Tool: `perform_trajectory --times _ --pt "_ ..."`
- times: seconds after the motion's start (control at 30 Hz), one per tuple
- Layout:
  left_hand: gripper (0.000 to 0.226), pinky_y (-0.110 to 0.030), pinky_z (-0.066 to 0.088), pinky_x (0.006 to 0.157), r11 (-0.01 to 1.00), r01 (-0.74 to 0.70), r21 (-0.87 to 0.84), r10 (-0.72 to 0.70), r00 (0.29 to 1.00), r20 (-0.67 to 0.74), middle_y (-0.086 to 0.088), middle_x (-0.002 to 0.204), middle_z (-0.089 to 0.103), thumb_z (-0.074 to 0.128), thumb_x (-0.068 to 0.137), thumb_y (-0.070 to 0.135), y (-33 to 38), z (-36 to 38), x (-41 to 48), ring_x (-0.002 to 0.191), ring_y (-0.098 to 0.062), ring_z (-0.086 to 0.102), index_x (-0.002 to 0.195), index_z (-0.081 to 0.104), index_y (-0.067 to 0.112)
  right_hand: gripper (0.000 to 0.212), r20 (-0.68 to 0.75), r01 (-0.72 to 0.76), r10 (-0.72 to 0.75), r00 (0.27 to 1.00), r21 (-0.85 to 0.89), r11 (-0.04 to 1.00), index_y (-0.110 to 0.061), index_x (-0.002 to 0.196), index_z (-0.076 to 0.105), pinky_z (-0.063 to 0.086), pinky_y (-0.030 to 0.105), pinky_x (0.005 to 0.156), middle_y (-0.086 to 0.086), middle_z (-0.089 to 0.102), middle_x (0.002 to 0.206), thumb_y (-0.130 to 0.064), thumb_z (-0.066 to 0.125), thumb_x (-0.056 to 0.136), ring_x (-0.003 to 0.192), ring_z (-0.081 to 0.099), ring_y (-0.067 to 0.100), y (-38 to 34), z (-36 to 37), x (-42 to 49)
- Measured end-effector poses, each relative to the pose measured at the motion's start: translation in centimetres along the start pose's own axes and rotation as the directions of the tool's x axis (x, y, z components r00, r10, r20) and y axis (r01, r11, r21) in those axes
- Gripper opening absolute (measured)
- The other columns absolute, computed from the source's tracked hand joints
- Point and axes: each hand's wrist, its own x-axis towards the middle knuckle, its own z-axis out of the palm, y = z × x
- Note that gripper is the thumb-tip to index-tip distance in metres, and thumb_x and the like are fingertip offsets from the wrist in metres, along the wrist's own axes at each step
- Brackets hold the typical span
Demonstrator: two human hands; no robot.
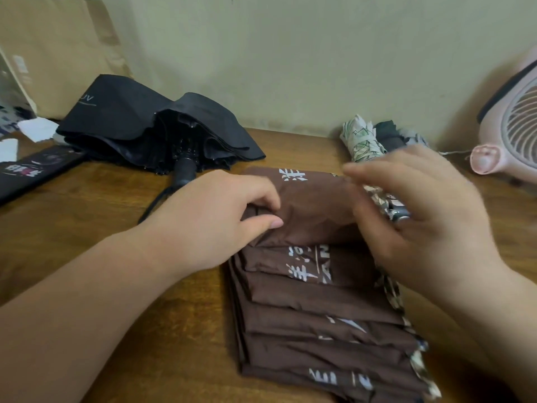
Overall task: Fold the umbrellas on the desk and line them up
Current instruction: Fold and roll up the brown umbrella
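A brown umbrella with white lettering lies on the wooden desk, its panels stacked in flat pleats. My left hand pinches a fold at the pleats' left edge between thumb and fingers. My right hand, blurred, hovers over the top right of the brown fabric with fingers spread; the umbrella's metal tip shows under it. A black umbrella lies loosely collapsed at the back left, handle toward me. Folded umbrellas stand by the wall: a leaf-patterned one and a dark one.
A pink desk fan stands at the right edge. A brown paper bag leans on the wall at back left. A black printed sleeve and white paper scraps lie at the left.
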Motion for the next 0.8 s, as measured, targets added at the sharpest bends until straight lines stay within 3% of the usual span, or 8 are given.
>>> perform_trajectory --times 0.07,0.17,0.23,0.37,0.47,0.57,0.67,0.8 --pt "0.025 -0.033 0.048 0.106 0.999 0.031 -0.012 -0.031 0.999 0.010 0.025 0.116 0.071 0.063 0.084 0.055 -0.1 0.0 0.1 0.113 0.006 0.060 0.091 0.078 0.036 0.042 0.229 0.018 -0.008 0.973 -0.044 0.999 -0.014 0.132 0.067 0.048 0.048 0.100 0.012 0.063 0.131 -0.031 0.067 0.093 0.118 0.058 0.035 1.2 1.2 0.4" --pt "0.016 -0.030 0.047 0.100 0.997 0.060 0.050 -0.063 0.997 0.047 0.026 0.107 0.067 0.072 0.083 0.053 -0.2 -0.6 -0.3 0.107 0.005 0.056 0.086 0.076 0.038 0.068 0.596 -0.022 0.049 0.801 -0.053 0.998 -0.041 0.149 0.048 0.029 0.049 0.122 -0.002 0.043 0.158 -0.069 0.047 0.086 0.146 0.038 0.023 2.0 2.2 -0.4" --pt "0.014 -0.025 0.050 0.086 0.988 0.130 0.080 -0.136 0.988 0.072 0.021 0.097 0.064 0.075 0.082 0.052 -0.9 -1.6 -0.7 0.093 0.004 0.058 0.082 0.074 0.038 0.074 0.683 -0.084 0.088 0.725 -0.040 0.996 -0.054 0.152 0.031 0.016 0.043 0.127 -0.013 0.031 0.164 -0.080 0.034 0.083 0.153 0.024 0.011 2.6 2.1 -0.9" --pt "0.023 -0.021 0.051 0.059 0.926 0.331 0.180 -0.358 0.922 0.146 0.013 0.070 0.070 0.070 0.092 0.037 -3.0 -3.7 -1.2 0.063 -0.003 0.064 0.070 0.074 0.030 0.072 0.703 -0.080 0.065 0.708 -0.012 0.997 -0.067 0.149 0.011 0.006 0.036 0.128 -0.021 0.017 0.167 -0.085 0.028 0.082 0.155 0.009 0.002 3.3 1.7 -1.0" --pt "0.017 -0.022 0.048 0.064 0.949 0.314 0.014 -0.309 0.940 -0.148 0.011 0.072 0.067 0.070 0.088 0.020 -3.1 -3.5 -0.8 0.069 -0.004 0.062 0.076 0.072 0.032 0.072 0.698 -0.074 0.048 0.714 0.008 0.997 -0.067 0.149 0.005 0.004 0.033 0.126 -0.021 0.017 0.167 -0.086 0.027 0.083 0.154 0.005 -0.003 3.3 1.9 -1.0" --pt "0.008 -0.018 0.049 0.077 0.996 0.031 -0.084 -0.063 0.909 -0.411 0.012 0.089 0.065 0.070 0.090 0.017 -2.0 -2.5 0.5 0.086 -0.002 0.060 0.089 0.073 0.025 0.073 0.690 -0.057 0.034 0.723 0.011 0.998 -0.067 0.150 0.004 0.005 0.035 0.125 -0.022 0.016 0.166 -0.089 0.023 0.083 0.153 0.001 -0.007 3.3 2.0 -1.0" --pt "0.031 -0.024 0.043 0.104 0.995 -0.098 -0.024 0.090 0.973 -0.212 0.011 0.126 0.063 0.066 0.098 0.033 -1.8 -1.5 2.7 0.118 -0.003 0.055 0.128 0.067 0.026 0.074 0.697 -0.057 0.037 0.716 0.006 0.998 -0.066 0.151 0.005 0.005 0.036 0.125 -0.020 0.017 0.167 -0.090 0.022 0.083 0.155 0.004 -0.002 3.3 2.2 -1.1" --pt "0.069 -0.041 0.011 0.128 0.963 -0.109 0.247 0.009 0.927 0.375 0.007 0.171 0.014 0.036 0.101 0.062 -1.9 -0.1 4.1 0.157 -0.013 0.010 0.162 0.014 0.039 0.074 0.733 -0.042 0.041 0.679 -0.017 0.999 -0.067 0.150 0.000 -0.002 0.033 0.124 -0.019 0.010 0.168 -0.091 0.017 0.082 0.155 -0.001 0.000 3.3 2.1 -1.1"
